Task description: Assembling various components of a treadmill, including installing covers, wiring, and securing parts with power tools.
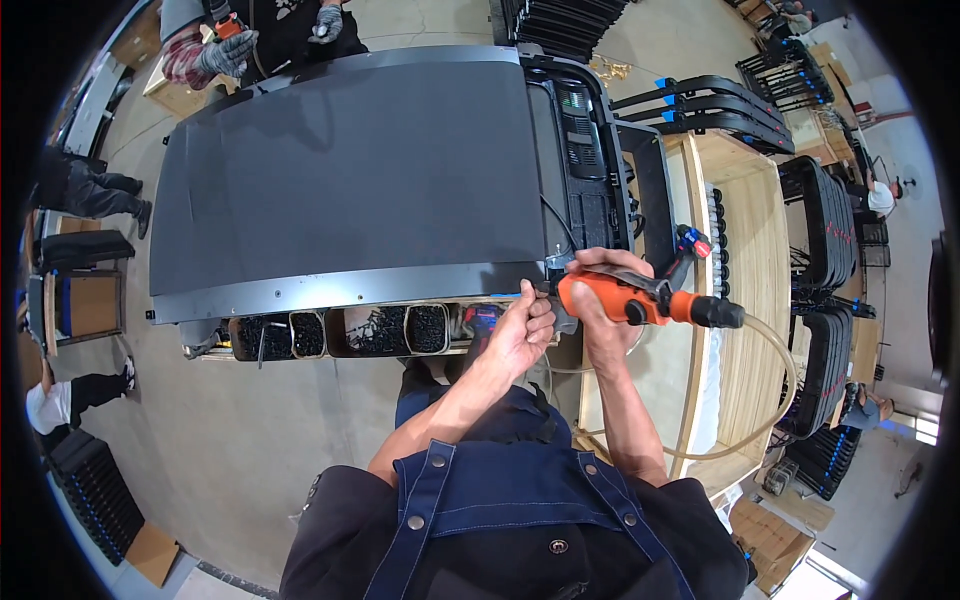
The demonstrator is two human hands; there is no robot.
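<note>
My right hand is wrapped around an orange tool that looks like a rivet gun. A clear hose runs from its black rear end. The tool's front points left, at the near right corner of a large dark grey panel. My left hand is closed in a pinch just below that corner, beside the tool's front. Whatever its fingertips hold is too small or hidden to make out. Small round fasteners show along the panel's near metal edge.
Bins of small black parts sit under the panel's near edge, with a drill beside them. Another drill stands to the right, by a wooden crate. Across the panel, a gloved person holds an orange tool. Black frames are stacked at right.
</note>
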